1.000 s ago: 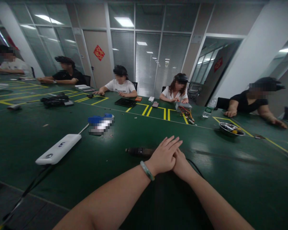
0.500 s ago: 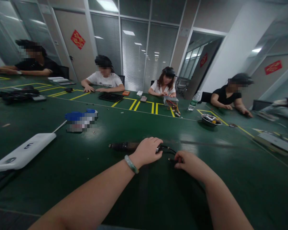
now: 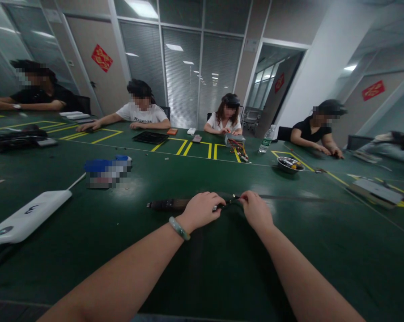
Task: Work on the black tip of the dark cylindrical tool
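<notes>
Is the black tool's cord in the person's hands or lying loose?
In hands: left hand and right hand both pinch the cord beside the tool.

Left hand (image 3: 202, 211) on dark corded tool (image 3: 168, 205), right hand (image 3: 254, 210) pinching cable (image 3: 230, 201)

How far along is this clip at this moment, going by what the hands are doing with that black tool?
Nothing looks finished: the black handheld tool shows no connection at its cable's end. In hand: the left hand holds the tool near where the cable leaves it, and the right hand pinches the cable beside a small metal tip. Left: that tip appears unconnected, though it is too small to be sure.
</notes>
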A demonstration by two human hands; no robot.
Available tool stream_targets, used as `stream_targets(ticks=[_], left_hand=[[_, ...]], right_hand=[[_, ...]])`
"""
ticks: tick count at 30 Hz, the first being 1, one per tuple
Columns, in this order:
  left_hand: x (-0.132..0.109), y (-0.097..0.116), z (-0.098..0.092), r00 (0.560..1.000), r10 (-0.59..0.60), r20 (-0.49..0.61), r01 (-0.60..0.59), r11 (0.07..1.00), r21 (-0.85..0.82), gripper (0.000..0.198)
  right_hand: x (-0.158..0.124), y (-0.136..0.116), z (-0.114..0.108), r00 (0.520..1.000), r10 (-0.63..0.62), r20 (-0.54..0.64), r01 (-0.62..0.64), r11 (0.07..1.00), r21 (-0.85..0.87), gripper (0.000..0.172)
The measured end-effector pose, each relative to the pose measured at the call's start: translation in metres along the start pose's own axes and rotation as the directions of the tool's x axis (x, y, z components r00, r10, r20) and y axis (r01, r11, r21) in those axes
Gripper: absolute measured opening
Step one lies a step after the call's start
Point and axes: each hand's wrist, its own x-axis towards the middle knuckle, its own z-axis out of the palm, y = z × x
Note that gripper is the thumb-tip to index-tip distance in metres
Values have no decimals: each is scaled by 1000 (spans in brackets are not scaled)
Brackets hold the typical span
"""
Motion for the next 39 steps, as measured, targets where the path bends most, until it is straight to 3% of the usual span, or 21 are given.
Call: stream_targets(ticks=[4,7,15,24,31,39], left_hand=[[0,-2,2,1000,-6,-12,5,1000,-21,22],[1,-1,3,1000,-8,-14,8,1000,-27,22],[2,-2,2,1000,-16,-4,16,1000,-21,23],[2,0,0,999,-47,13,47,999,-26,22],[1,0,-1,999,-38,1,38,998,-41,20],[1,0,-2,999,-40,12,41,999,-26,21]], right_hand=[[0,1,8,983,-148,109,138,986,94,8],[-6,-2,12,973,-211,89,198,971,135,13],[-9,-7,15,983,-179,-48,185,959,215,9],[-10,-10,22,980,-172,-99,191,955,227,9],[-12,-11,22,969,-232,-78,245,937,249,9],[-13,-14,23,976,-208,-69,219,943,251,8]])
